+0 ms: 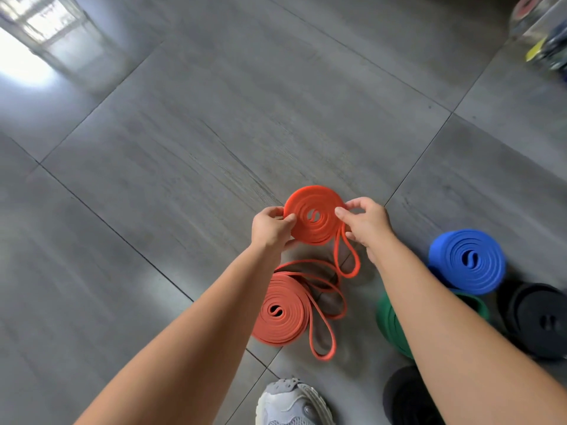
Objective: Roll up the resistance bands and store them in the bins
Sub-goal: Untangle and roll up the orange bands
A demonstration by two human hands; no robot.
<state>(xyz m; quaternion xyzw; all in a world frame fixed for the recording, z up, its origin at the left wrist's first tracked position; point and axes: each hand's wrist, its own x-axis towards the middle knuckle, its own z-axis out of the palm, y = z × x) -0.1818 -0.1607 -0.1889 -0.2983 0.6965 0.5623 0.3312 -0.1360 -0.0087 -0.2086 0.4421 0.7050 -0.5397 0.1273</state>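
- Holding the orange band up above the floor, the two hands each pinch one side of it. The left hand has the left edge and the right hand has the right edge.
- Most of this band is wound into a flat, tight round. One loose loop hangs down under the right hand, so this band looks nearly rolled but not quite done.
- A second orange band lies on the floor just below the hands. It is partly rolled, with long loops spilling out beside it. I think it needs more rolling.
- On the right, a blue roll, a green roll, a black roll and one other black roll sit close together on the floor. They look rolled up, though the right arm hides part of the green one.
- None of these is in a bin yet. Far off in the top right corner is a clear bin. It is blurry, and I cannot tell what is inside it.
- My guess is that the rolling is more than half done, but most of the putting away is left to do.
- A grey shoe shows at the bottom.
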